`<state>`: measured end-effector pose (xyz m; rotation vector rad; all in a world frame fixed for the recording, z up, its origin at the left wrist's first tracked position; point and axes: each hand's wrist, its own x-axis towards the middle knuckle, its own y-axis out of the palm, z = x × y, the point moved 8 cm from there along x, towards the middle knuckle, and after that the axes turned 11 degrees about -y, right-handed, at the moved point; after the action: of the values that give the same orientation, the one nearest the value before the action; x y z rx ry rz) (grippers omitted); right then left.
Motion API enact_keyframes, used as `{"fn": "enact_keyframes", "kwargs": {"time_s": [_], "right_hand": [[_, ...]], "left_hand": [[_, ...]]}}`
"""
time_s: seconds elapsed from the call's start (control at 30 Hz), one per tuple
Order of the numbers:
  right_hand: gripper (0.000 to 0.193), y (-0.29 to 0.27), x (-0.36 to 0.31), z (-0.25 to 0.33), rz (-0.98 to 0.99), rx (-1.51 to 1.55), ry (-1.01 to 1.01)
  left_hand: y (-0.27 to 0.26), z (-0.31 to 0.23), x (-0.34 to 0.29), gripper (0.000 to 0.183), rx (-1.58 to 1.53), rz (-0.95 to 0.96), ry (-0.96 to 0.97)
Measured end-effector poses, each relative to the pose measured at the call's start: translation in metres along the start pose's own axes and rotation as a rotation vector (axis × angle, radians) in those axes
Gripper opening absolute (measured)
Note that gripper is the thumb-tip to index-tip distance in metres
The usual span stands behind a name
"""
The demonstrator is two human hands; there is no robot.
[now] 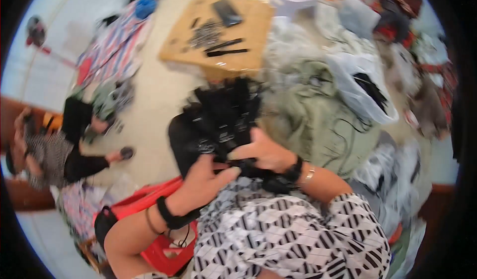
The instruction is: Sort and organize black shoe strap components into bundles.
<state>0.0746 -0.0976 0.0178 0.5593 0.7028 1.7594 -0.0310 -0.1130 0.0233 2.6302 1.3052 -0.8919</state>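
A bundle of black straps [223, 105] with small shiny metal fittings lies across my lap, its far ends spread toward the cardboard box. My left hand [201, 182] pinches the near end of a black strap, its thumb pointing right. Just right of it, my right hand [266, 152] is closed on the same black piece, thumb toward the left hand. The two hands almost meet. Blur and the fingers hide the exact part between them.
Ahead stands a cardboard box [181, 35] carrying a pile of small metal pieces [206, 34], black strips [226, 52] and a dark flat rectangle [227, 13]. Right are olive cloth [308, 95] and a white plastic bag [343, 90] holding black strips. A red stool [171, 254] is lower left; another person [54, 155] sits far left.
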Motion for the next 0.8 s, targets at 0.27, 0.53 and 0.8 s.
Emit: {"fn": "enact_keyframes", "kwargs": {"time_s": [0.27,0.53,0.8], "right_hand": [[0.059,-0.006,0.008,-0.017,-0.040,-0.054,0.128],[0.058,-0.001,0.014,-0.031,0.020,-0.143,0.057],[0.062,0.010,0.003,-0.023,0.102,-0.465,-0.008]], "left_hand": [[-0.018,0.054,-0.020,0.070,-0.212,-0.005,-0.257],[-0.032,0.050,0.006,0.035,-0.749,-0.018,-0.141],[0.003,0.027,-0.004,0.038,-0.815,-0.177,-0.123]]}}
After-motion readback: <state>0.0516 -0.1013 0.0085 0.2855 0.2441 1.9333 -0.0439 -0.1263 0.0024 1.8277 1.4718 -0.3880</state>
